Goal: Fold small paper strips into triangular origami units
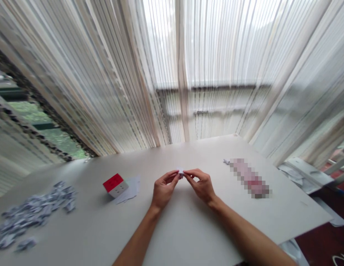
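White pc (181,172) part-hidden, gray pile (36,210) blurry, pinkish obj (249,178) pixelated

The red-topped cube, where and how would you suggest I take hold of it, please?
Probably by two opposite side faces, coming from above with the left hand, the nearer one: the cube is boxy, its flat red top uncovered.

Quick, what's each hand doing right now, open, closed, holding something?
Left hand: closed, fingertips pinching a small white piece.
Right hand: closed, fingertips pinching the same piece from its other side.
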Demonstrator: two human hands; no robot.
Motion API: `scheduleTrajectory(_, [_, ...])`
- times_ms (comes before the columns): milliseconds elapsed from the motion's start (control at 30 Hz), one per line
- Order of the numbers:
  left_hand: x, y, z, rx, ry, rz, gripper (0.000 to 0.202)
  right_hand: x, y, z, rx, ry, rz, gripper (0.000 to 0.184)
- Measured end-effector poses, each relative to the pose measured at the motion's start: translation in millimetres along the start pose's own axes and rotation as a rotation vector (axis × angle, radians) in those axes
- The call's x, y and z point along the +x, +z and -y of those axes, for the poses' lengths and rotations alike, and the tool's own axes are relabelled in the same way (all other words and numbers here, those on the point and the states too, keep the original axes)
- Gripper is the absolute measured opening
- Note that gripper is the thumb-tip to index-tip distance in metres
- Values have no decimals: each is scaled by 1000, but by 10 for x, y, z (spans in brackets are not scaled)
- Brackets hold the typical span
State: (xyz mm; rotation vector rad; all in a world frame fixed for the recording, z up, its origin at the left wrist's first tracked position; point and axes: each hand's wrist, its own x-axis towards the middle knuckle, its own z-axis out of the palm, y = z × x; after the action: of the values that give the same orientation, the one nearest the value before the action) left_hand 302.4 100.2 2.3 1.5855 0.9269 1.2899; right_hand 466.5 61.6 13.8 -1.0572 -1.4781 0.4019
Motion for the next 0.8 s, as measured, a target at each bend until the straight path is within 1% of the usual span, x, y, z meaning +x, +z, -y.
scheduleTrajectory(100, [-18, -18, -17, 132, 26, -16, 29, -4, 4, -5, -15, 3, 3, 15])
scheduleTrajectory(167, [-29, -33, -40, 222, 67, -18, 27, -6, 8, -8, -22, 5, 16, 14])
scheduleTrajectory(300, [-31, -49, -83, 286, 207, 15, 22, -13, 13, -9, -31, 27, 36, 14])
scheduleTrajectory(367, [-33, -51, -104, 300, 242, 21, 21, -16, 12, -7, -37, 43, 46, 15])
scheduleTrajectory(567, [-61, -28, -195, 283, 184, 22, 21, -10, 11, 1, -33, 74, 90, 16])
scheduleTrajectory(700, [-75, -1, -236, 237, 161, 8, 22, -15, 21, 2, -35, 94, 84, 18])
scheduleTrajectory(800, [-78, 8, -236, 251, 170, 8, 22, -21, 27, 14, -28, 112, 62, 18])
